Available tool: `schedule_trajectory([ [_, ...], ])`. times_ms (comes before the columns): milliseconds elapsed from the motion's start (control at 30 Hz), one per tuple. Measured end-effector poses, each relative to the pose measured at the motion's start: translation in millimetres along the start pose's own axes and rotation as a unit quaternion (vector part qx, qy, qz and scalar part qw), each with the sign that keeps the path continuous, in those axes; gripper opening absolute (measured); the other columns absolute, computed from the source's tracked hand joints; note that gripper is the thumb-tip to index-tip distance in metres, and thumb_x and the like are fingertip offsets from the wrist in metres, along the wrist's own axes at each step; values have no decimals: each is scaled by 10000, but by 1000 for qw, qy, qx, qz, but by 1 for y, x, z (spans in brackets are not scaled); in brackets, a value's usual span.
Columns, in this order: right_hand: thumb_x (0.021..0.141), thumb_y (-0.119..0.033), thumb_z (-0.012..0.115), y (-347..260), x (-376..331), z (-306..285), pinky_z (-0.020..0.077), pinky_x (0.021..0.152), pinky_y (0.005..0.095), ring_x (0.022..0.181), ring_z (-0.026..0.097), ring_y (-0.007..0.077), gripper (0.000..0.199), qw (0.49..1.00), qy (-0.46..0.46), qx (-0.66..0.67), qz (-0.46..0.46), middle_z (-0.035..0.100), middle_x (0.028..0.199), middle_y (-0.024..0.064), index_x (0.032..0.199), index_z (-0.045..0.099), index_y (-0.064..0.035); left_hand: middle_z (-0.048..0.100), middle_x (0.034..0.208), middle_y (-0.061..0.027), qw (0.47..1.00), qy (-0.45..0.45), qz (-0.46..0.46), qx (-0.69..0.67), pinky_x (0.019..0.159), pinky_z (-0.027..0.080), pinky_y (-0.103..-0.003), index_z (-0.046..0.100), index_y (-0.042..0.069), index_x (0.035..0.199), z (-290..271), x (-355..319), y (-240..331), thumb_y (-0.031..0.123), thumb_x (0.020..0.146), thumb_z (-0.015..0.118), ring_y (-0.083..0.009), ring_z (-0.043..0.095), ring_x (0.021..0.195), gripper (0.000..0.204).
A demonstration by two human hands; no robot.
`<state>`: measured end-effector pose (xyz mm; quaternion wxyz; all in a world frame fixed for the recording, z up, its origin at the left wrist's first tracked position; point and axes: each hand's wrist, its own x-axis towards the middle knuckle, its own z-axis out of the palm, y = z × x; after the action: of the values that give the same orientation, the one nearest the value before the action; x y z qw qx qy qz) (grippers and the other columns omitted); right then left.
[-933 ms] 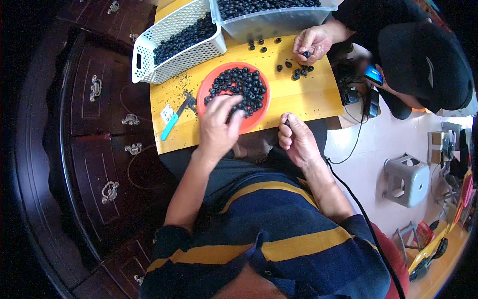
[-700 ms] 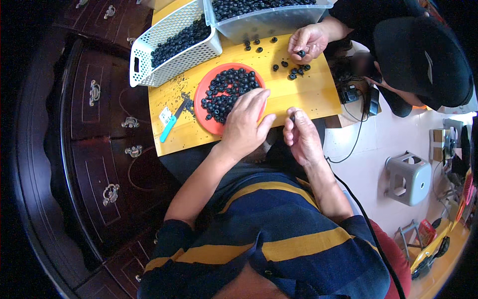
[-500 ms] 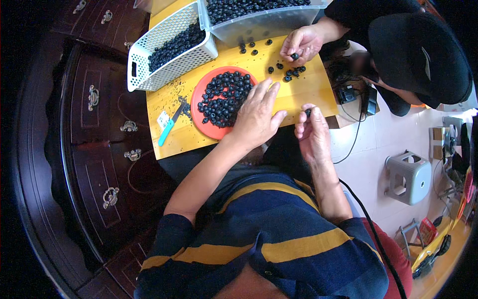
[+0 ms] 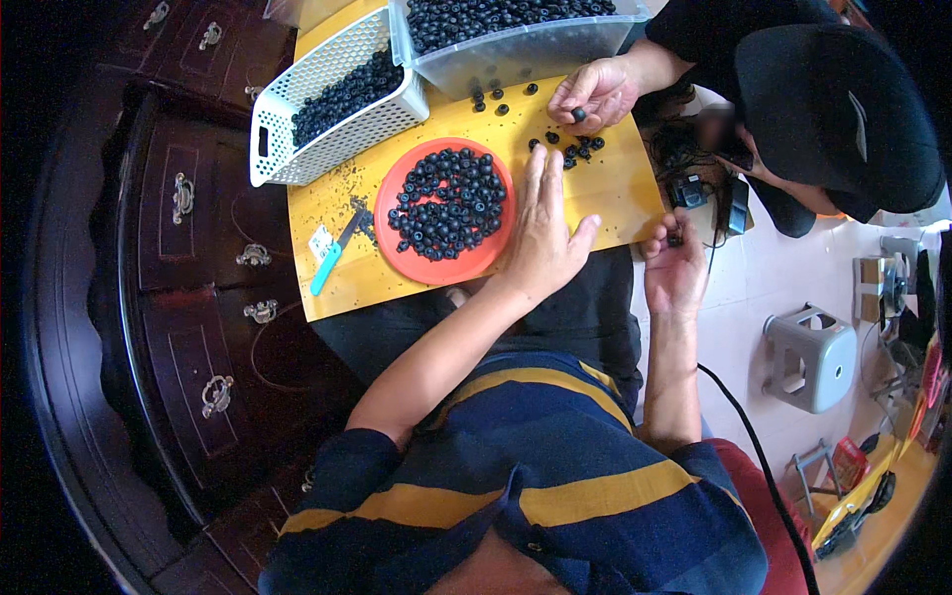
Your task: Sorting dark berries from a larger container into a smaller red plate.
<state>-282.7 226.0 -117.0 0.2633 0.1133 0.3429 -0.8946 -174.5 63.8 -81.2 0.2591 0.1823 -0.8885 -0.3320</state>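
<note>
My left hand [image 4: 543, 233] reaches over the yellow table just right of a red-orange plate [image 4: 387, 238], its fingers stretched out and holding nothing. On the plate lie many small, round black pieces [image 4: 451, 213], some with a ring-like hollow on top. Past my left fingertips, several loose black pieces [image 4: 583, 149] rest on the wood. At the table's right edge my right hand [image 4: 678, 270] is palm up, its curled fingers pinching a small black piece [image 4: 675, 238]. A co-worker's hand [image 4: 600, 94] at the far right of the table holds another such piece.
A white perforated basket [image 4: 342, 139] and a clear plastic bin [image 4: 516, 64], both holding black pieces, stand at the back. A turquoise-handled knife [image 4: 327, 268] lies left of the plate among dark crumbs. Dark drawers [image 4: 183, 248] line the left; a grey stool [image 4: 813, 357] stands right.
Both my hands have moved to the right. My left hand has come away from the plate's edge; my right hand has gone past the table's edge with its black piece.
</note>
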Motion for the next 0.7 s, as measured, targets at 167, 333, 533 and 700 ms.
schedule_trajectory([
  [167, 1006, -195, 566, -14, 14, -8, 542, 838, 313, 953, 656, 189, 222, 998, -10, -7, -65, 667, 1046, 85, 1147, 599, -26, 247, 1496, -403, 994, -3, -19, 111, 1178, 218, -531, 297, -126, 1430, 14, 21, -10, 244, 834, 723, -530, 249, 1408, 821],
  [333, 989, -184, 599, -20, 42, -36, 507, 982, 344, 1043, 647, 222, 270, 994, -31, -39, -97, 662, 1111, 109, 1198, 586, -13, 274, 1479, -394, 986, 1, -33, 165, 1173, 227, -541, 348, -126, 1383, 27, 41, -25, 300, 833, 729, -544, 253, 1393, 793],
  [533, 1031, -226, 512, -2, 70, -55, 457, 1073, 406, 1230, 561, 294, 345, 997, -31, 65, 33, 603, 1236, 173, 1243, 550, 44, 310, 1497, -311, 993, 5, -7, 119, 1180, 223, -535, 338, -53, 1440, 35, 54, -28, 340, 822, 741, -499, 257, 1416, 836],
  [700, 1028, -398, 481, 10, 84, -53, 280, 1196, 462, 1389, 407, 299, 585, 983, -142, 98, 68, 481, 1455, 195, 1407, 453, 47, 338, 1486, -285, 990, -37, 14, 132, 1173, 243, -530, 380, -12, 1436, 47, 56, -34, 351, 840, 715, -497, 282, 1398, 775],
])
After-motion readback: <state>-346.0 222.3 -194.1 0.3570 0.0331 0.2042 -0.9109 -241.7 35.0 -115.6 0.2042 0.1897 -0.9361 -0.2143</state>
